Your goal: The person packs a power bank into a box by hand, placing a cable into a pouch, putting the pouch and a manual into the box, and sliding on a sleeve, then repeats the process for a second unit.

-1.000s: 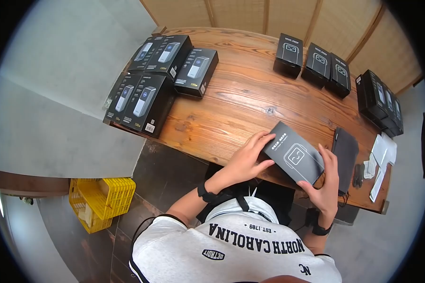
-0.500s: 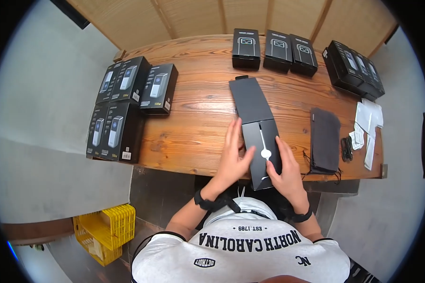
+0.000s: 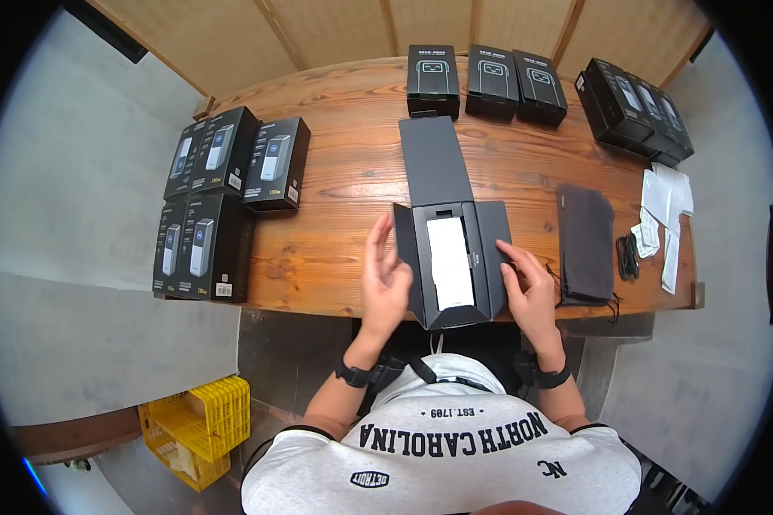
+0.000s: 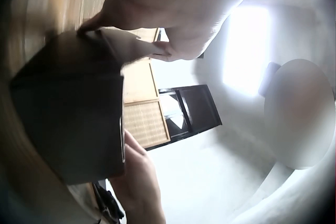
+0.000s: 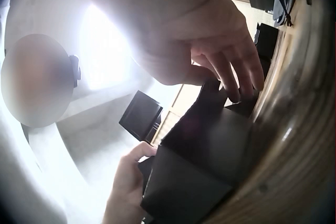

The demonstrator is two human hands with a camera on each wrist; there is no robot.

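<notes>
A black box (image 3: 416,257) lies at the table's front edge, its long lid (image 3: 436,159) folded back and its two side flaps spread apart. Inside rests a white item (image 3: 449,262). My left hand (image 3: 386,287) is at the left flap, fingers extended along its outer side and thumb near its edge. At the right flap (image 3: 493,249), the fingertips of my right hand (image 3: 531,296) touch the edge, thumb just below them. The box's dark side fills much of the left wrist view; in the right wrist view, my right hand (image 5: 210,40) reaches over the dark cardboard (image 5: 194,166).
Several upright-printed black boxes (image 3: 219,245) stand at the left. Three boxes (image 3: 492,81) line the back, with more (image 3: 631,112) at the back right. A dark pouch (image 3: 586,245), a coiled black cable (image 3: 628,257) and white wrappers (image 3: 666,197) lie right. Yellow crates (image 3: 206,421) are on the floor.
The box has been turned over, its lid folded back, and its side flaps parted, uncovering the white item. Both hands have moved outward from its middle. The view has shifted.
</notes>
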